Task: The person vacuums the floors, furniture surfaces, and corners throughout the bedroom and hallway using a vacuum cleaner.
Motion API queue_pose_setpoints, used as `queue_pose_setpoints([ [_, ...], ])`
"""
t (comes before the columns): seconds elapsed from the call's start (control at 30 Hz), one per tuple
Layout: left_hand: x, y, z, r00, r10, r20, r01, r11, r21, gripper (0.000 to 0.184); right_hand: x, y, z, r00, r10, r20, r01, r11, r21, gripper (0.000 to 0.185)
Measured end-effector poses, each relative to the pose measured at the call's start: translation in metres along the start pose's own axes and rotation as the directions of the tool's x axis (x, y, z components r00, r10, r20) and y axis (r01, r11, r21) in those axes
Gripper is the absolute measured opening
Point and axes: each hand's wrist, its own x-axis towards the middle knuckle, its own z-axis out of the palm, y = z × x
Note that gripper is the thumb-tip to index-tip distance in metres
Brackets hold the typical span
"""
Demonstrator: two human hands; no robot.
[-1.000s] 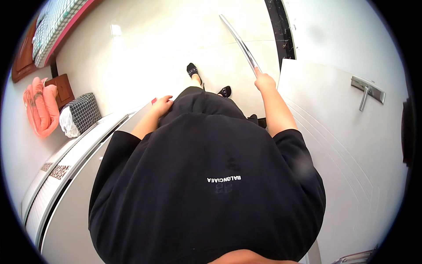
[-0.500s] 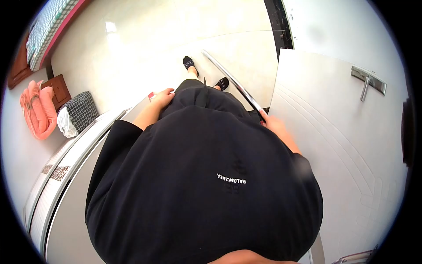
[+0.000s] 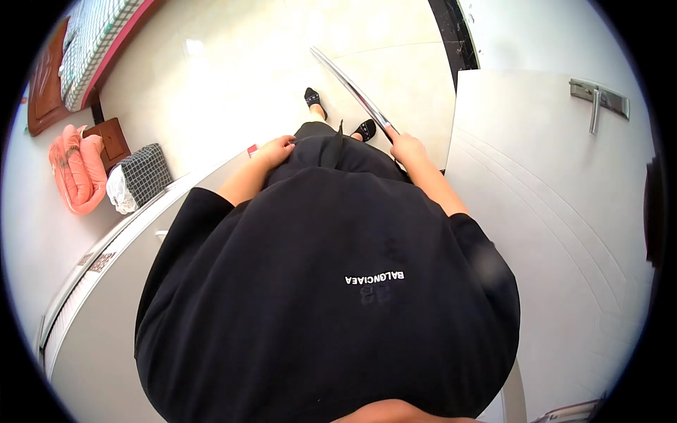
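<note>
My right hand [image 3: 407, 146] is closed around the near end of a shiny metal pole [image 3: 352, 89]. The pole slants away from it over the floor toward the upper left, passing beside my feet. My left hand [image 3: 276, 151] rests against the front of my dark shorts [image 3: 321, 146], fingers loosely extended, and no held object shows in it. Just left of this hand is a small red and white item [image 3: 252, 150], partly hidden.
A white door [image 3: 536, 190] with a metal handle [image 3: 598, 99] stands at right. Along the left are a white cabinet [image 3: 106, 310], a checked bag [image 3: 148, 173], a pink rolled quilt [image 3: 79, 169], a brown wooden box [image 3: 111, 141] and a bed [image 3: 99, 42].
My right hand first drew back toward my body with the pole, then moved forward and left. The pole's far end swung left. My left hand stayed near my shorts.
</note>
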Motion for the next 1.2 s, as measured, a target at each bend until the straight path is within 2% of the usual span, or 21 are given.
queue_pose_setpoints([
  [0.07, -0.002, -0.005, 0.006, 1.0, 0.024, -0.001, -0.024, 0.999, 0.037, 0.039, -0.012, 0.026, 0.014, 1.0, 0.002, 0.015, -0.002, 1.0, 0.026, 0.056],
  [0.17, -0.005, -0.005, 0.01, 1.0, -0.011, -0.022, 0.011, 0.999, 0.031, 0.039, -0.039, 0.085, 0.054, 0.997, -0.054, -0.048, 0.062, 0.982, 0.18, 0.06],
  [0.23, -0.003, -0.007, 0.011, 0.999, -0.026, -0.033, 0.027, 0.999, 0.024, 0.039, -0.076, 0.109, 0.067, 0.997, -0.057, -0.059, 0.066, 0.982, 0.174, 0.063],
  [0.3, 0.003, -0.014, 0.013, 0.999, -0.025, -0.026, 0.025, 1.0, 0.014, 0.039, -0.109, 0.124, 0.077, 0.999, 0.031, 0.045, -0.037, 0.986, 0.16, 0.058],
  [0.33, 0.003, -0.013, 0.012, 1.0, -0.016, -0.019, 0.016, 1.0, 0.019, 0.039, -0.126, 0.13, 0.087, 0.998, 0.041, 0.042, -0.048, 0.985, 0.166, 0.058],
  [0.37, 0.004, -0.012, 0.011, 0.999, -0.019, -0.034, 0.02, 0.999, 0.043, 0.04, -0.141, 0.135, 0.098, 0.996, 0.078, -0.042, -0.069, 0.979, 0.192, 0.062],
  [0.4, 0.006, -0.009, 0.009, 0.999, -0.019, -0.048, 0.022, 0.997, 0.069, 0.04, -0.151, 0.135, 0.101, 0.985, 0.12, -0.127, -0.09, 0.971, 0.22, 0.066],
  [0.43, 0.008, -0.009, 0.008, 0.999, -0.003, -0.038, 0.006, 0.997, 0.08, 0.04, -0.156, 0.135, 0.102, 0.982, 0.139, -0.13, -0.106, 0.967, 0.231, 0.066],
  [0.5, 0.009, -0.014, 0.007, 1.0, 0.011, -0.029, -0.012, 1.0, -0.025, 0.04, -0.171, 0.129, 0.107, 0.951, 0.309, -0.002, -0.292, 0.901, 0.32, 0.066],
  [0.53, 0.011, -0.015, 0.006, 1.0, 0.026, -0.015, -0.026, 1.0, -0.009, 0.04, -0.174, 0.125, 0.11, 0.945, 0.327, -0.001, -0.308, 0.89, 0.336, 0.066],
  [0.6, 0.014, -0.017, 0.006, 0.999, 0.035, 0.0, -0.035, 0.999, -0.006, 0.04, -0.174, 0.119, 0.115, 0.933, 0.36, 0.023, -0.326, 0.812, 0.485, 0.066],
  [0.67, 0.018, -0.012, 0.003, 1.0, 0.03, 0.007, -0.03, 0.999, 0.039, 0.04, -0.176, 0.117, 0.128, 0.924, 0.382, 0.025, -0.339, 0.785, 0.519, 0.067],
  [0.73, 0.025, -0.008, -0.003, 1.0, 0.022, 0.005, -0.023, 0.996, 0.087, 0.04, -0.177, 0.117, 0.152, 0.942, 0.328, -0.072, -0.241, 0.809, 0.537, 0.071],
  [0.87, 0.035, 0.007, -0.006, 0.997, 0.061, 0.037, -0.062, 0.997, 0.036, 0.041, -0.212, 0.11, 0.174, 0.955, 0.296, 0.022, -0.259, 0.794, 0.549, 0.065],
  [0.9, 0.038, 0.016, -0.006, 0.997, 0.068, 0.048, -0.068, 0.998, -0.007, 0.042, -0.223, 0.101, 0.156, 0.944, 0.311, 0.113, -0.318, 0.76, 0.566, 0.063],
  [0.93, 0.039, 0.024, -0.005, 0.996, 0.072, 0.053, -0.072, 0.997, -0.002, 0.042, -0.222, 0.102, 0.165, 0.942, 0.316, 0.114, -0.322, 0.755, 0.571, 0.063],
  [1.0, 0.039, 0.041, -0.002, 0.989, 0.045, 0.143, 0.006, 0.941, -0.337, 0.04, -0.218, 0.102, 0.184, 0.961, 0.274, 0.03, -0.245, 0.798, 0.551, 0.064],
  [1.03, 0.046, 0.045, 0.001, 0.988, 0.046, 0.148, 0.006, 0.943, -0.331, 0.04, -0.214, 0.1, 0.188, 0.96, 0.278, 0.033, -0.249, 0.793, 0.556, 0.064],
  [1.1, 0.064, 0.053, 0.008, 0.93, 0.112, 0.35, 0.129, 0.792, -0.597, 0.041, -0.197, 0.1, 0.19, 0.968, 0.252, -0.011, -0.19, 0.756, 0.626, 0.063],
  [1.13, 0.047, 0.082, 0.006, 0.928, 0.114, 0.355, 0.129, 0.795, -0.593, 0.041, -0.191, 0.097, 0.183, 0.966, 0.258, -0.009, -0.195, 0.752, 0.629, 0.063],
  [1.2, -0.006, 0.158, -0.01, 0.76, 0.2, 0.618, 0.105, 0.901, -0.421, 0.044, -0.181, 0.083, 0.166, 0.96, 0.279, -0.013, -0.228, 0.812, 0.537, 0.062],
])
